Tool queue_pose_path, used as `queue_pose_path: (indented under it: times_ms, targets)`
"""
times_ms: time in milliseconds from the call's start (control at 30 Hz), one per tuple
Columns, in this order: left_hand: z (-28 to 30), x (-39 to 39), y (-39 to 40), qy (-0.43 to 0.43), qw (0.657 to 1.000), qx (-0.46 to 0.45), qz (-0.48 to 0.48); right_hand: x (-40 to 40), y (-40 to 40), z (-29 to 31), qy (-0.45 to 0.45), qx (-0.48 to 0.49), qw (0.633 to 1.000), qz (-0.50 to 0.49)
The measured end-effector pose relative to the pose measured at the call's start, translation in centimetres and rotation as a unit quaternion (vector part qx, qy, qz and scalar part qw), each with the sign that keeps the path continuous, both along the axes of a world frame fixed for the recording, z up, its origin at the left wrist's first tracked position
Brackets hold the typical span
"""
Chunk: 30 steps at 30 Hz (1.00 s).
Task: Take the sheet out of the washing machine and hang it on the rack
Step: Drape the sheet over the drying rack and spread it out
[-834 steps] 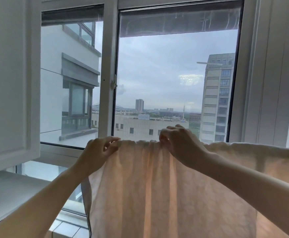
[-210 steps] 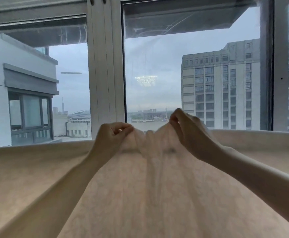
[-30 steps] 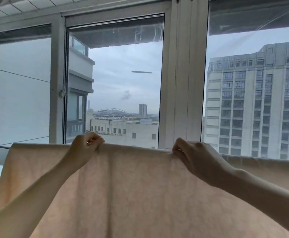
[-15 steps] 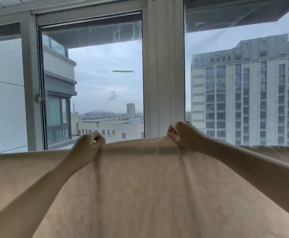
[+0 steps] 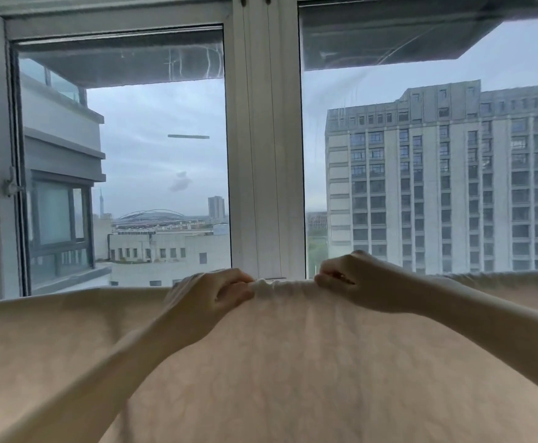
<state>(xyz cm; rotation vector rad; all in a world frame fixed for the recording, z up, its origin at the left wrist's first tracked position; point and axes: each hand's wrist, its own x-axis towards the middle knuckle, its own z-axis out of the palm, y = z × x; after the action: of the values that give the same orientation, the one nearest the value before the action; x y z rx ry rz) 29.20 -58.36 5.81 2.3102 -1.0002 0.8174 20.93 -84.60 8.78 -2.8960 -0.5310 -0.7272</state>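
Compared with half a second ago, the left hand [image 5: 211, 295] and right hand [image 5: 352, 282] sit closer together at centre frame, each pinching the top fold of the pale sheet [image 5: 277, 362] and bunching a ruffled strip between them. The sheet already hangs across the lower frame, so I judge this to be final smoothing. The rack beneath the fold is hidden, and both sheet ends run off frame.
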Motion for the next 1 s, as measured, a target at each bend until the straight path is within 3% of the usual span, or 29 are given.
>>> queue_pose_path:
  times_ms: [400,667,1000]
  targets:
    - [-0.5,-6.1,-13.1,-0.051,0.999,-0.001,0.001,-6.1,-13.5,-0.7,-0.074,-0.034,0.995,0.063]
    - [-1.1,-11.0,-23.4,0.012,0.994,-0.108,-0.006,-11.5,-24.6,-1.4,-0.145,-0.036,0.985,0.082]
    - [-0.5,-13.7,-28.3,0.052,0.979,-0.197,0.013,-14.3,-29.2,-2.5,-0.206,0.043,0.973,0.093]
